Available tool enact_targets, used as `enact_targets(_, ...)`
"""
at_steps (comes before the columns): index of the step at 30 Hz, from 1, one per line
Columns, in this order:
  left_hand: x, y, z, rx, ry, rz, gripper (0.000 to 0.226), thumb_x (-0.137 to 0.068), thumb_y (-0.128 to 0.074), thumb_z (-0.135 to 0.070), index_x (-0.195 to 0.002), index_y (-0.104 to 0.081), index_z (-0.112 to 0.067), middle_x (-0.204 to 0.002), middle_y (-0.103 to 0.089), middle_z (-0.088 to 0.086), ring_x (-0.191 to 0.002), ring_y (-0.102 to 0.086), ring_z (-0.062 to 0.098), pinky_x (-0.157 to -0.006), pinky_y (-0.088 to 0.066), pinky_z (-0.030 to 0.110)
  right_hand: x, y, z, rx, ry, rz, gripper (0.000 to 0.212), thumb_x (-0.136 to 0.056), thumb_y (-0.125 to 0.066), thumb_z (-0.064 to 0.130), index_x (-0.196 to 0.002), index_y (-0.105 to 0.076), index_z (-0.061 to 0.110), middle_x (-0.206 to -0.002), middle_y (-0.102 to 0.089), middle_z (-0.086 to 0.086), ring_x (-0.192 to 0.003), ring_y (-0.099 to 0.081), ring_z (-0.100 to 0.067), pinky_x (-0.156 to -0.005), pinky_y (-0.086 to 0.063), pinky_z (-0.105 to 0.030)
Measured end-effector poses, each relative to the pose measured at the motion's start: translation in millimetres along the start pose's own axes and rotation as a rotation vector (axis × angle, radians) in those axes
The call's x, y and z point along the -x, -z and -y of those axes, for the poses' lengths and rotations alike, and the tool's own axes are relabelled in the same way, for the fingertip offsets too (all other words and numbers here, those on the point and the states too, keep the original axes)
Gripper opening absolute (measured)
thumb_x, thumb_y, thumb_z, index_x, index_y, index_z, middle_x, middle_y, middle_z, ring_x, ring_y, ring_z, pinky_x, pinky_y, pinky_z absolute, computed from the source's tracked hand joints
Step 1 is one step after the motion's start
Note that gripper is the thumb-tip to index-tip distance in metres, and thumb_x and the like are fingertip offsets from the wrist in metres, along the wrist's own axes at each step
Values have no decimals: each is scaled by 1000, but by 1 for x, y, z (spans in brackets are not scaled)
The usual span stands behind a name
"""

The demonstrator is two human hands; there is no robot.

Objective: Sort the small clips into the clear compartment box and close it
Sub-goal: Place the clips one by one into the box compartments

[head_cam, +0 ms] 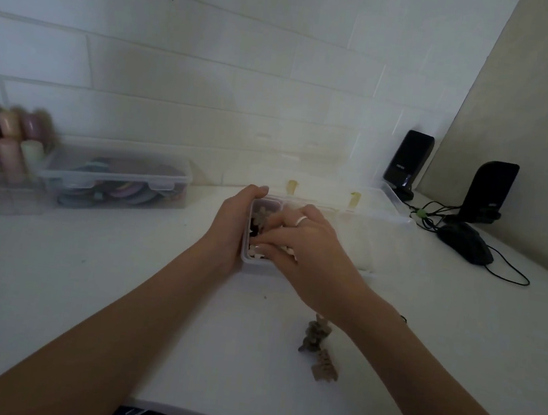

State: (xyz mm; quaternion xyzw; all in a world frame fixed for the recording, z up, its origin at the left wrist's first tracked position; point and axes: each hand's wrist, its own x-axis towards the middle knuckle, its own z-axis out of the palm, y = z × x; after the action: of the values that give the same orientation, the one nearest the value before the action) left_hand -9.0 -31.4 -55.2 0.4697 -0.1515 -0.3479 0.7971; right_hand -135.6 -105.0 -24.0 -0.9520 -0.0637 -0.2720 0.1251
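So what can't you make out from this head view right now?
- Compartment box: the right hand covers most of it.
- Whether the right fingers hold a clip: too small to tell.
- Loose clips: count blurred.
- Coloured items at left: blurred, cut by the edge.

Dim, soft, blurred left, wide-angle bowing
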Motion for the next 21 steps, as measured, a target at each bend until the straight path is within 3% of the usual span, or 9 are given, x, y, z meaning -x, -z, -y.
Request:
enact_targets(3, 0, -2, 0, -17, -6, -31, 36, -75, -60, -40, -87, -63, -6, -70, -60, 11, -56, -58, 22, -51, -46, 24, 12, 8, -5, -95, -20, -60, 17, -87, -59, 25, -97, -73, 21, -98, -66, 8, -93, -47, -12, -85, -40, -24)
enact_targets(5, 3, -4, 0, -38, -17, -77, 58, -60, -67, -44, -102, -66, -4, -90, -62, 19, -75, -61, 30, -63, -49, 32, 21, 21, -7, -147, -59, -84, 16, -84, -61, 26, -96, -72, 27, -91, -64, 14, -88, -50, -6, -76, -37, -11)
enact_targets(9, 7, -8, -2, -64, -15, -129, 66, -51, -68, -46, -103, -68, -6, -99, -61, 22, -88, -60, 36, -80, -49, 45, 48, 51, -19, -228, -100, 67, 19, -81, -65, 20, -92, -71, 34, -77, -67, 21, -70, -61, 1, -61, -48, -14)
enact_targets(11, 6, -7, -1, -78, -27, -138, 56, -59, -65, -43, -101, -68, -6, -95, -62, 21, -87, -60, 35, -79, -50, 45, 64, 58, -25, -269, -134, 114, 26, -82, -64, 11, -93, -71, 34, -77, -70, 17, -65, -66, -2, -57, -53, -22)
enact_targets(13, 6, -6, -1, -86, -46, -142, 44, -71, -59, -40, -97, -70, -5, -92, -63, 20, -86, -61, 35, -79, -51, 45, 74, 57, -29, -245, -162, 193, 37, -82, -66, 8, -98, -70, 41, -83, -70, 20, -69, -64, 0, -55, -46, -12)
enact_targets(15, 8, -7, -1, -79, -45, -143, 49, -72, -59, -39, -104, -69, -3, -94, -62, 20, -88, -60, 35, -81, -51, 45, 75, 52, -30, -178, -135, 316, 40, -83, -66, 10, -108, -66, 41, -94, -67, 23, -76, -59, 7, -60, -40, -4)
enact_targets(18, 8, -8, -1, -69, -29, -156, 63, -67, -60, -41, -115, -64, -1, -99, -61, 20, -90, -60, 35, -79, -51, 45, 72, 43, -30, -183, -108, 410, 37, -86, -62, 10, -110, -66, 38, -100, -66, 18, -82, -57, 8, -65, -37, -3)
enact_targets(21, 7, -7, -1, -57, -26, -136, 40, -77, -57, -39, -100, -67, -7, -92, -61, 18, -89, -58, 33, -77, -50, 41, 71, 42, -29, -181, -135, 374, 27, -86, -62, 14, -100, -69, 35, -98, -66, 20, -83, -55, 10, -66, -37, -2)
